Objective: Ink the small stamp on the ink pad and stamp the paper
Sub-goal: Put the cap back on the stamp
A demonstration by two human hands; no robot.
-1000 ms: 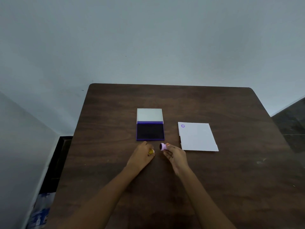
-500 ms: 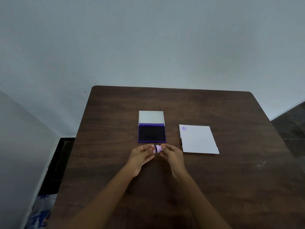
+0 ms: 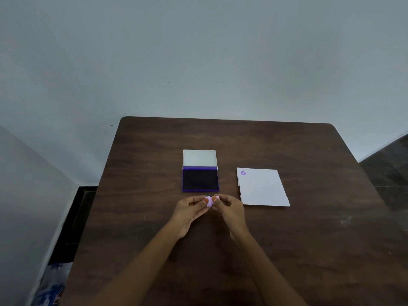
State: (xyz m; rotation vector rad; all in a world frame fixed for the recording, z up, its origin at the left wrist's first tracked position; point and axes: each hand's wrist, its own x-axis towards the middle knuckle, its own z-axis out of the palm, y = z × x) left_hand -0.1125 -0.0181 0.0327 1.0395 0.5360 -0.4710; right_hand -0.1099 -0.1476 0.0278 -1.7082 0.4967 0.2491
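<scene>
A small pink stamp (image 3: 211, 200) is held between the fingertips of both hands, just in front of the ink pad. My left hand (image 3: 191, 209) grips its left end and my right hand (image 3: 229, 207) grips its right end. The ink pad (image 3: 200, 180) lies open on the table, with a dark purple inked surface and its pale lid folded back behind it. To the right lies a white paper (image 3: 262, 187) with one purple stamp mark (image 3: 243, 173) in its far left corner.
The dark wooden table (image 3: 309, 239) stands against a pale wall. Bare tabletop lies to the left, right and behind the pad and paper. A blue printed bag (image 3: 49, 286) sits on the floor at the lower left.
One second ago the hands were apart, the left holding a small yellow thing and the right the pink stamp. They have come together, and both hands now grip the pink stamp.
</scene>
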